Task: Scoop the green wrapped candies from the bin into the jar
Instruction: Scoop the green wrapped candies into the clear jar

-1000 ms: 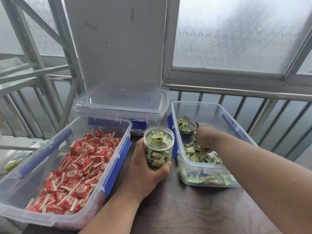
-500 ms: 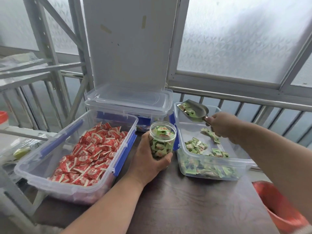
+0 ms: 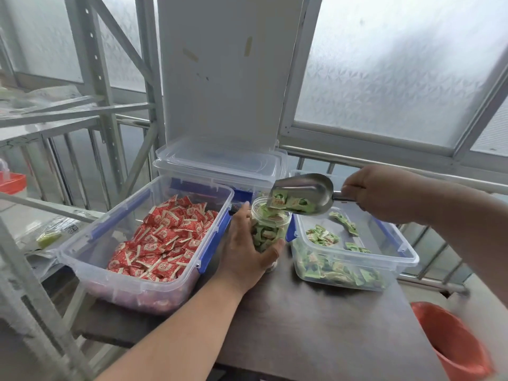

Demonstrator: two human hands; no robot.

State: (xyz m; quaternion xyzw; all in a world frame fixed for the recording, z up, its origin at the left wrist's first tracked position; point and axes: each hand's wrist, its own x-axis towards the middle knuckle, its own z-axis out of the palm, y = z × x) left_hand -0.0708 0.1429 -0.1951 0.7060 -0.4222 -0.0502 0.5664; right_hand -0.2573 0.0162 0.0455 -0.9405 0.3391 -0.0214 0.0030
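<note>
A clear plastic jar stands on the dark table, nearly full of green wrapped candies. My left hand is wrapped around its left side. My right hand grips the handle of a metal scoop, which is tilted with its mouth over the jar's opening. Several green candies lie at the scoop's lip. To the right sits the clear bin with blue latches, holding more green wrapped candies mostly along its near side.
A clear bin of red wrapped candies sits left of the jar. Stacked lidded bins stand behind, under a white board. An orange bucket is on the floor at right. Metal shelving rises at left; a railing runs behind.
My right hand lifted the loaded scoop out of the green candy bin, carried it left and tipped it over the jar. My left hand stayed on the jar.
</note>
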